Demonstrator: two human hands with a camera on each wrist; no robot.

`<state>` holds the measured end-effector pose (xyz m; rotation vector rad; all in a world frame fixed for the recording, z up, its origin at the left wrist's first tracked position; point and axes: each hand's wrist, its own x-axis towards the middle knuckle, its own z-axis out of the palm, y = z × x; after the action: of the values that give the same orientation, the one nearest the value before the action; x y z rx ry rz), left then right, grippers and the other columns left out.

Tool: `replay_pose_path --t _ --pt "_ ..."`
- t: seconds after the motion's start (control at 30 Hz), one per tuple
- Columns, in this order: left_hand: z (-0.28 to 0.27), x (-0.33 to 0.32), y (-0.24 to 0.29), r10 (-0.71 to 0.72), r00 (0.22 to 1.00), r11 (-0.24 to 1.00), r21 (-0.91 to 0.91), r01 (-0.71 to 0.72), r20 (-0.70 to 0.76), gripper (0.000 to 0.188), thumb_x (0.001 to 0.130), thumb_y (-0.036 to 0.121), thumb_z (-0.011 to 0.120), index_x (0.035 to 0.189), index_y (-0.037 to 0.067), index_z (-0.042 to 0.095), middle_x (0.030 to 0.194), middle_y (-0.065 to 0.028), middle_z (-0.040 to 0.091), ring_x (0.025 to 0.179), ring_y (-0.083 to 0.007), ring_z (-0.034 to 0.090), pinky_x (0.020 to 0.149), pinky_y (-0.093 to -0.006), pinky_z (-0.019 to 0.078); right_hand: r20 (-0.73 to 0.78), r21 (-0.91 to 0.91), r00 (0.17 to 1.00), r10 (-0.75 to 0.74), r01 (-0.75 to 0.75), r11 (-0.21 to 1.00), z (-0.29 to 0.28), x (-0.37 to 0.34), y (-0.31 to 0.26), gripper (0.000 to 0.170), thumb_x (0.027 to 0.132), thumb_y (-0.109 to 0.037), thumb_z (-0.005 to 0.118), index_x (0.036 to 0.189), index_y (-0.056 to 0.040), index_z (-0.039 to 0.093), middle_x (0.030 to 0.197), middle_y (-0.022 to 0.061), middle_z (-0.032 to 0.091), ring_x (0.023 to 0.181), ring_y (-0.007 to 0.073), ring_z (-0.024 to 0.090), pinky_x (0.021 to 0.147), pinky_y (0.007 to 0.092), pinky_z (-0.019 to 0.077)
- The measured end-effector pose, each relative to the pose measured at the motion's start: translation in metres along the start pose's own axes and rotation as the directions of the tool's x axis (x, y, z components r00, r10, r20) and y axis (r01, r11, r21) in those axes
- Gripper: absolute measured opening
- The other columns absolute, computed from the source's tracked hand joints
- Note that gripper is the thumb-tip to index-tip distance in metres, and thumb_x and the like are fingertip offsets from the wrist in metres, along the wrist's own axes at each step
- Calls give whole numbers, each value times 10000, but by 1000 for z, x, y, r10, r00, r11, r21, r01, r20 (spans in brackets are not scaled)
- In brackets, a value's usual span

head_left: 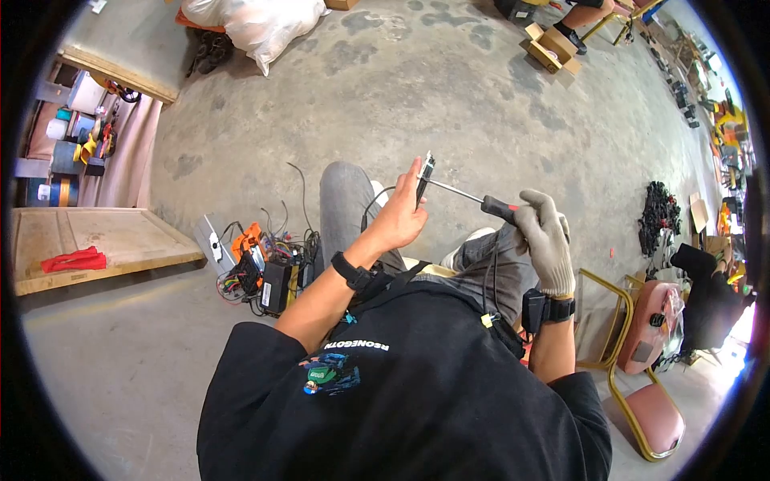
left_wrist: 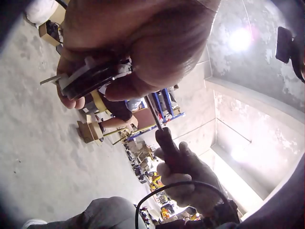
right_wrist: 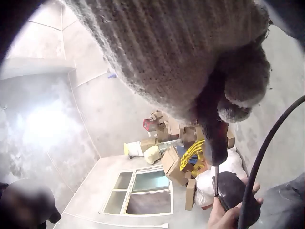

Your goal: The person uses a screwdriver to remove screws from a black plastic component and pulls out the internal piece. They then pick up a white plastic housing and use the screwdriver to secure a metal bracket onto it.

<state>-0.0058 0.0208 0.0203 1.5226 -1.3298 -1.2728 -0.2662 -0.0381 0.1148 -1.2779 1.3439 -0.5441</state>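
gloved rh (head_left: pixel 548 236) curls snug round screwdriver (head_left: pixel 499 208) handle; bare lh (head_left: pixel 399 218) pinches blk part (head_left: pixel 425 180) between thumb & fingers, tool tip near them. brace that grip, aim shaft (head_left: pixel 457 190) away from your fingertips, press lightly.

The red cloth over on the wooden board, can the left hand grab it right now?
Probably not. The left hand is busy holding a small black part, and a pile of wires and boxes sits between it and the red cloth, which looks too far away without leaning.
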Motion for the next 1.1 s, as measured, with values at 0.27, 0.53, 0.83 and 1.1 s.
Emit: replay_pose_path --t 0.27,0.53,0.83,1.1 --pt "-2 0 -5 55 998 995 83 -53 -20 886 814 -51 470 1587 36 45 1398 -233 386 1044 -262 596 969 -370 472 -41 -77 975 -218 214 974 3 0 14 471 924 -150 614 1335 18 455 895 47 598 648 81 536 548 240 452" --pt "2 -2 -3 18 1000 995 95 -16 -13 891 811 -51 476 1587 34 46 1420 -244 376 1052 -270 594 988 -367 456 -77 -28 982 -170 168 985 8 0 20 497 914 -169 623 1342 26 464 915 62 612 649 90 543 555 242 455" --pt "2 -3 0 45 999 989 145 -41 -24 875 815 -40 484 1576 4 54 1507 -284 302 1084 -311 588 1052 -389 415 -10 54 1000 -24 25 998 4 0 17 563 865 -148 662 1339 61 443 976 95 611 691 106 568 597 253 472" --pt "3 -2 -6 63 998 991 119 -62 -2 877 809 -51 470 1577 9 52 1498 -278 311 1073 -301 596 1032 -387 433 22 107 999 29 -31 994 2 -1 12 535 925 -177 627 1358 67 429 900 75 622 648 98 562 548 240 454"
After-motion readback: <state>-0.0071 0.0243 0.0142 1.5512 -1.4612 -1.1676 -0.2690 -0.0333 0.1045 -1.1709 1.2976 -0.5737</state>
